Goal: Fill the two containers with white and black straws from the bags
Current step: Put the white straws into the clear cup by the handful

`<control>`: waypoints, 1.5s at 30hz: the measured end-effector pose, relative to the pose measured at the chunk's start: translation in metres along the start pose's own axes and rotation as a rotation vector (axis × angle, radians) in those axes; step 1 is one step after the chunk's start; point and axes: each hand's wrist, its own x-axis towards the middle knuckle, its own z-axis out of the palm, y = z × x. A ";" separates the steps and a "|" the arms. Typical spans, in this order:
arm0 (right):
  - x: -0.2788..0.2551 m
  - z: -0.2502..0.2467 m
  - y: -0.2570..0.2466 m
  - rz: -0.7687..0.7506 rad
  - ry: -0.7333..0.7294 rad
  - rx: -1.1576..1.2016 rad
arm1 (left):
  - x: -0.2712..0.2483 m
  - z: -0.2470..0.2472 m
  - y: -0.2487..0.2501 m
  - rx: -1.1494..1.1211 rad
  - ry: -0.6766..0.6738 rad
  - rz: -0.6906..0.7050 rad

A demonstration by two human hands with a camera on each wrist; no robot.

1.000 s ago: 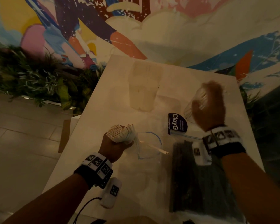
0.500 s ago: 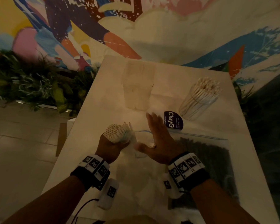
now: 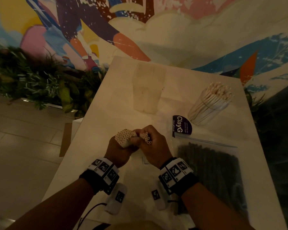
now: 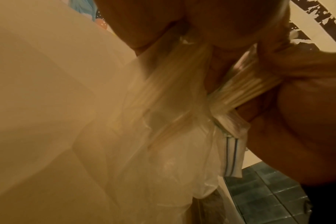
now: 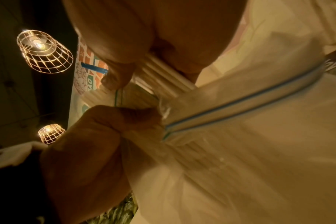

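Since half a second ago my right hand (image 3: pixel 154 145) has closed from flat and open onto a few white straws (image 3: pixel 145 138), beside the bundle (image 3: pixel 125 137) my left hand (image 3: pixel 119 152) grips. At far right, one container (image 3: pixel 209 105) holds white straws; the black-straw bag (image 3: pixel 211 171) lies near right on the table (image 3: pixel 106 105).
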 end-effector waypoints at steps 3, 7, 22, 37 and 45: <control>-0.003 -0.003 0.006 -0.001 0.053 0.009 | 0.000 0.001 0.000 0.027 0.016 -0.014; -0.005 -0.015 0.012 -0.032 0.171 -0.008 | 0.000 -0.001 0.003 -0.103 0.038 -0.064; -0.010 -0.027 0.030 0.024 0.121 -0.076 | -0.001 -0.001 0.001 -0.134 0.030 -0.029; -0.023 -0.033 0.017 -0.006 0.117 -0.366 | 0.002 0.000 0.005 -0.153 0.031 -0.032; 0.000 -0.068 -0.048 -0.054 0.555 0.350 | 0.005 0.000 -0.001 -0.201 0.015 -0.063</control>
